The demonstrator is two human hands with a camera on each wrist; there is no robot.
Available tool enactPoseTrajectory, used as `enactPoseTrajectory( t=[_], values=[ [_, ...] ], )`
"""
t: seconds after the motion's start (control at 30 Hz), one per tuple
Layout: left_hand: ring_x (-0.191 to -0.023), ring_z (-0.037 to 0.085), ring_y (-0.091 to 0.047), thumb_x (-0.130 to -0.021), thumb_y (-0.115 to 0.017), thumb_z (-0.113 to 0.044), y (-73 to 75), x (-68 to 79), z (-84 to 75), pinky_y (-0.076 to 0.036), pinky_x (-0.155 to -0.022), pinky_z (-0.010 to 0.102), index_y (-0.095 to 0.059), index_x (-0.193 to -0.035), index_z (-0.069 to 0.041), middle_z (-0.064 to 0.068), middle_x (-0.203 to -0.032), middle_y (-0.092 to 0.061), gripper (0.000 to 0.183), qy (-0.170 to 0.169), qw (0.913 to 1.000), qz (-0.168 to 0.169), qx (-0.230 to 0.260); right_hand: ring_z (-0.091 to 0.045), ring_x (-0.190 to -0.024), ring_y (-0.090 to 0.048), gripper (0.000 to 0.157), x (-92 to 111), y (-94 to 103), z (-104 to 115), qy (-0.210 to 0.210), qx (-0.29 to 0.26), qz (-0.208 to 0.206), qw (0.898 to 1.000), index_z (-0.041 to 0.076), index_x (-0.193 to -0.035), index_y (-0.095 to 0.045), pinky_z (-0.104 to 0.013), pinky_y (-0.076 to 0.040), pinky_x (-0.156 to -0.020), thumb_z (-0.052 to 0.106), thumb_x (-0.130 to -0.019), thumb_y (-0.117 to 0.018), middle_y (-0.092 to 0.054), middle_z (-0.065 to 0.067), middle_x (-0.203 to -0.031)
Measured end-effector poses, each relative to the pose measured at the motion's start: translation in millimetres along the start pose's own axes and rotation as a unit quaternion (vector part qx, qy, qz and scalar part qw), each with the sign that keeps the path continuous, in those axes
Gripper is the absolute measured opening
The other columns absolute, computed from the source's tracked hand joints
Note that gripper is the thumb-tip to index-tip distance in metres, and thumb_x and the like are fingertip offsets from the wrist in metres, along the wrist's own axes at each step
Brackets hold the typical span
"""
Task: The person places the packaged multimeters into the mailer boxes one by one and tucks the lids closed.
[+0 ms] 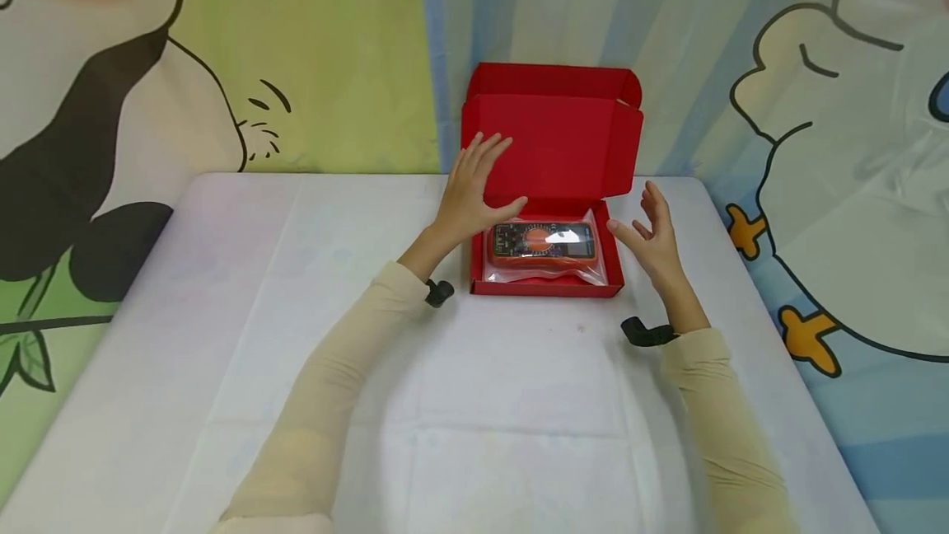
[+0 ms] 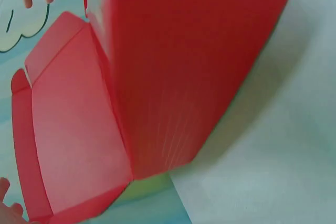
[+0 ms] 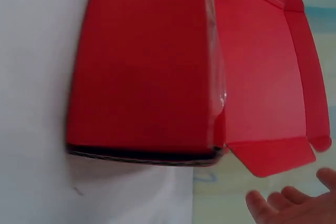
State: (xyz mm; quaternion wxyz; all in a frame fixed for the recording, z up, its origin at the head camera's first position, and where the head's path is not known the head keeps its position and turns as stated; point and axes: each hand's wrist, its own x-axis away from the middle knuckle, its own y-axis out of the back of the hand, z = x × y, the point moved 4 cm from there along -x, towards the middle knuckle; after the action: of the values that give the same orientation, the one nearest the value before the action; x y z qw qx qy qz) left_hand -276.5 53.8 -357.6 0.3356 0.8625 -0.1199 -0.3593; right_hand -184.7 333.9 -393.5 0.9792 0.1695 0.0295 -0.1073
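Note:
A red cardboard box [image 1: 549,290] stands on the table with its lid [image 1: 552,134] raised at the back. Inside lies a multimeter [image 1: 544,255] with an orange case, a dark face and an orange dial, wrapped in a clear plastic bag [image 1: 511,274]. My left hand [image 1: 469,192] hovers by the box's left side, fingers spread, the thumb reaching over the near-left part of the lid opening. On the other side my right hand [image 1: 656,241] is held up just off the box, fingers apart and thumb toward it. Neither hand holds anything. In the right wrist view the fingers [image 3: 283,203] stand near the lid's side flap.
The white-covered table [image 1: 504,402] runs around the box. Behind it hangs a cartoon-printed cloth [image 1: 334,48], close to the raised lid. A black strap mount [image 1: 439,293] sits on the left wrist, and another black mount [image 1: 647,332] on the right.

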Motion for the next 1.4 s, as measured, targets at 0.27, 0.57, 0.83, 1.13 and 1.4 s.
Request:
enactPoseTrajectory(
  t=[0.27, 0.57, 0.83, 1.13, 1.4],
  values=[
    [-0.148, 0.024, -0.013, -0.081, -0.074, -0.036, 15.1, -1.7, 15.3, -0.027, -0.114, 0.053, -0.027, -0.152, -0.015, 0.009, -0.16, -0.017, 0.088, 0.051, 0.9966, -0.03, 0.057, -0.021, -0.151, -0.008, 0.092, -30.2, 3.4, 13.8, -0.028, -0.049, 0.001, 0.998, 0.026, -0.158, -0.005, -0.038, -0.019, -0.119, 0.031, -0.091, -0.068, -0.005, 0.0, -0.165],
    [-0.147, 0.021, -0.013, -0.085, -0.071, -0.031, 14.1, 1.0, 28.0, -0.029, -0.112, 0.057, -0.013, -0.157, -0.018, 0.007, -0.162, -0.005, 0.093, 0.149, 0.9671, -0.011, 0.206, -0.021, -0.151, 0.001, 0.092, -43.6, -2.8, 19.7, -0.042, -0.104, 0.001, 0.994, 0.018, -0.158, -0.002, -0.031, -0.005, -0.121, 0.018, -0.092, -0.067, 0.0, -0.005, -0.165],
    [-0.146, 0.024, -0.014, -0.087, -0.07, -0.031, 13.6, -0.8, 33.7, -0.027, -0.113, 0.058, -0.005, -0.157, -0.02, 0.006, -0.161, -0.003, 0.097, 0.166, 0.9596, 0.009, 0.227, -0.023, -0.151, 0.0, 0.093, -50.0, -3.0, 21.8, -0.048, -0.134, 0.002, 0.99, 0.016, -0.157, 0.001, -0.035, -0.005, -0.121, 0.009, -0.092, -0.064, 0.001, -0.008, -0.165],
    [-0.142, 0.037, -0.03, -0.09, -0.067, -0.023, 14.2, 5.5, 38.5, -0.028, -0.116, 0.045, -0.005, -0.157, -0.015, 0.017, -0.157, -0.022, 0.092, 0.199, 0.9409, 0.0, 0.274, -0.028, -0.149, -0.014, 0.091, -45.4, -7.7, 28.5, -0.026, -0.141, 0.025, 0.989, 0.018, -0.158, 0.0, -0.041, -0.016, -0.12, 0.008, -0.093, -0.063, -0.013, -0.01, -0.163],
    [-0.132, 0.039, -0.043, -0.089, -0.067, -0.016, 24.7, 0.5, 32.1, -0.036, -0.111, 0.044, -0.011, -0.156, -0.007, 0.021, -0.149, -0.034, 0.087, 0.185, 0.9347, -0.029, 0.302, -0.031, -0.144, -0.025, 0.084, -42.0, -2.2, 37.4, -0.022, -0.165, 0.032, 0.986, 0.019, -0.157, -0.005, -0.041, -0.024, -0.118, 0.012, -0.095, -0.061, -0.023, -0.016, -0.158]
  ],
)
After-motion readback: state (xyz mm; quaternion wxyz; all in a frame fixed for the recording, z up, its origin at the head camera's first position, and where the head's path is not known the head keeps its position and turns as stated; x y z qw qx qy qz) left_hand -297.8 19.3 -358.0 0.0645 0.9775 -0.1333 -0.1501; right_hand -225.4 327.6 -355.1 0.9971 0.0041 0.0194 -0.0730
